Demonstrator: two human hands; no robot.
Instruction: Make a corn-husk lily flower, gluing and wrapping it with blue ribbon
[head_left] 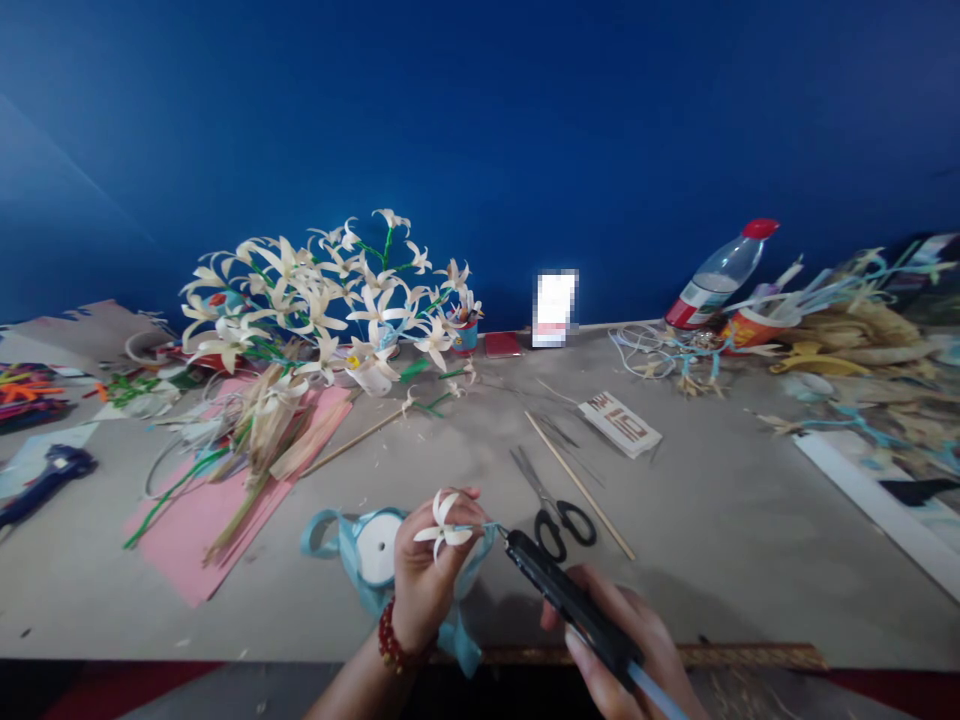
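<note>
A white craft flower (444,532) with several narrow petals is pinched by my left hand (421,590), its thin stem pointing right. My right hand (637,640) is closed around a black hot glue gun (574,600), and a pale glue stick sticks out of its back end. The gun's nozzle is at the stem's tip, close to a bit of light blue ribbon; whether they touch I cannot tell. Beside my left hand lies a spool (377,548) of light blue ribbon, with loose loops trailing under the hand. Black-handled scissors (553,515) lie just beyond the gun.
A large bunch of white flowers (300,290) stands at the back left. Pink paper (187,545) with dried husks lies left of the spool. A thin stick (581,485) and a printed tag (621,422) lie beyond the scissors. A tilted bottle (709,280) leans at the back right.
</note>
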